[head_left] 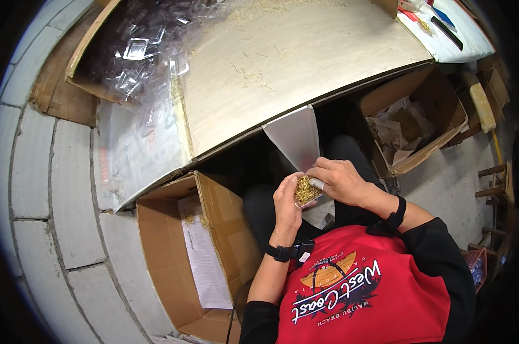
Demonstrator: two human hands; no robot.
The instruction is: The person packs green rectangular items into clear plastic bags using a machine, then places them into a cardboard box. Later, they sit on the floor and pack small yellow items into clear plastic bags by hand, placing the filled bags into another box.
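Observation:
Over my lap, my left hand [287, 200] is closed around the side of a small clear plastic box. Thin gold-coloured metal pieces [306, 192], like pins, are heaped in it; they are too small to name surely. Curled over the far right edge of the box, my right hand [341, 180] grips it with bent fingers. One right fingertip wears a white cover [317, 184]. The fingers hide most of the box's walls. Just beyond my hands, a whitish translucent chute-like sheet [294, 133] hangs from the table edge.
The pale wooden table [351, 51] bears scattered gold pieces [252, 76]. Many clear plastic boxes [136, 50] are piled at its far left. A cardboard box [219, 229] with a paper sheet stands at my left, another cardboard box [449, 106] under the table at right.

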